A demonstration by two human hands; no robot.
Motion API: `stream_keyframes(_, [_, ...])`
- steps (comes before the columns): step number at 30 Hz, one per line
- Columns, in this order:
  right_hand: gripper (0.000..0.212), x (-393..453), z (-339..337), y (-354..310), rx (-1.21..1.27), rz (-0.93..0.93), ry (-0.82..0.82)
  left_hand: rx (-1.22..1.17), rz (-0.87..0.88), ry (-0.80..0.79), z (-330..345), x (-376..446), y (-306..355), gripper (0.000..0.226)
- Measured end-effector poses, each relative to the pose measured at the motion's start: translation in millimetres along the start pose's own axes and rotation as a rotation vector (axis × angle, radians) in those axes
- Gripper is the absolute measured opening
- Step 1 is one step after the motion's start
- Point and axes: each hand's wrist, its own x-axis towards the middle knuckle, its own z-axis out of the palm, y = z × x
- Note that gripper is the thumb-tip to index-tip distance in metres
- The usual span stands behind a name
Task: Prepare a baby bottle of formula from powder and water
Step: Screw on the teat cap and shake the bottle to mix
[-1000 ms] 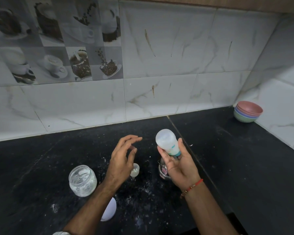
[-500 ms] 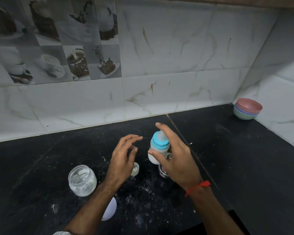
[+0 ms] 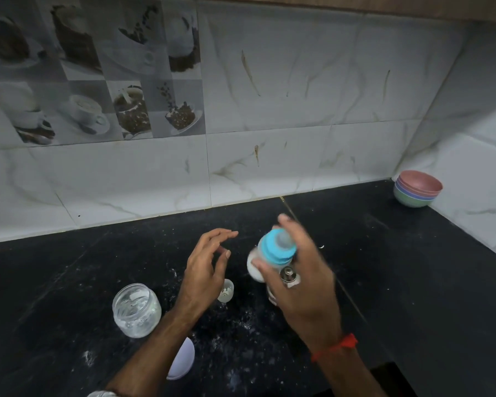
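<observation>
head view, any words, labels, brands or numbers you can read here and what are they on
No text can be read in this view.
Small container behind the right hand: a red and white label shows, too blurred and too hidden to read.
Baby bottle: motion-blurred, no markings legible.
Glass jar: no label visible.
Picture tiles: coffee cups and beans, no lettering.

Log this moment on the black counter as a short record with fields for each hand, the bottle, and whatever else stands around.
right hand: right hand grips the white baby bottle with blue collar, blurred
left hand: left hand holds nothing, fingers relaxed, raised beside the bottle
bottle: collar and teat on, contents white
counter: black stone counter, dusted with white powder near the hands
other items: clear glass jar left of the forearm; stack of pastel bowls in the far right corner
</observation>
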Motion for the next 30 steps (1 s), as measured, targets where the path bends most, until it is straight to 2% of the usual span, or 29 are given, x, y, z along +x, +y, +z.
stream_keyframes(2, [0.083, 10, -4, -4, 0.071, -0.152, 0.207, -0.016, -0.013, 0.001, 3, -1, 1, 0.048])
stream_keyframes(3, [0.082, 12, -3, -2, 0.079, -0.183, 0.259, -0.025, -0.012, -0.001, 4, 0, 2, 0.047])
stream_keyframes(4, [0.079, 13, -1, 1, 0.075, -0.156, 0.251, -0.032, -0.006, -0.002, 6, 0, 3, 0.047])
stream_keyframes(7, [0.075, 1, 8, 12, -0.007, 0.146, -0.06, -0.038, 0.013, -0.013, 8, 1, 6, 0.047])
stream_keyframes(8, [0.079, -4, 8, 15, -0.038, 0.173, -0.105, -0.031, 0.021, -0.019, 8, 1, 7, 0.048])
stream_keyframes(9, [0.082, -5, 7, 17, -0.035, 0.169, -0.095, -0.025, 0.027, -0.02, 7, 2, 7, 0.048])
stream_keyframes(11, [0.085, -1, 4, 15, 0.036, 0.12, 0.025, -0.026, 0.017, -0.012, 6, 4, 6, 0.047])
stream_keyframes(13, [0.083, 3, 0, 15, 0.083, -0.002, 0.16, -0.04, -0.003, -0.002, 7, 5, 6, 0.045])
stream_keyframes(14, [0.083, 5, 0, 17, 0.073, -0.028, 0.172, -0.044, -0.007, 0.004, 8, 5, 6, 0.044])
stream_keyframes(15, [0.082, 7, 1, 20, 0.051, 0.026, 0.109, -0.048, -0.005, 0.009, 8, 5, 8, 0.044])
stream_keyframes(17, [0.084, 8, 2, 28, -0.021, 0.256, -0.192, -0.057, 0.0, 0.006, 10, 5, 12, 0.04])
stream_keyframes(18, [0.083, 4, 3, 32, -0.052, 0.334, -0.281, -0.057, -0.003, -0.004, 11, 4, 14, 0.037])
stream_keyframes(19, [0.082, 1, 4, 35, -0.038, 0.383, -0.292, -0.056, -0.008, -0.013, 13, 4, 16, 0.033])
stream_keyframes(22, [0.081, 2, 0, 37, 0.218, 0.485, -0.162, -0.116, -0.065, -0.076, 14, 2, 21, 0.035])
stream_keyframes(26, [0.085, 18, -1, 34, 0.475, 0.557, -0.062, -0.318, -0.178, -0.3, 16, -5, 32, 0.046])
stream_keyframes(30, [0.077, 40, -8, 25, 0.605, 0.529, -0.036, -0.452, -0.238, -0.318, 17, 1, 48, 0.068])
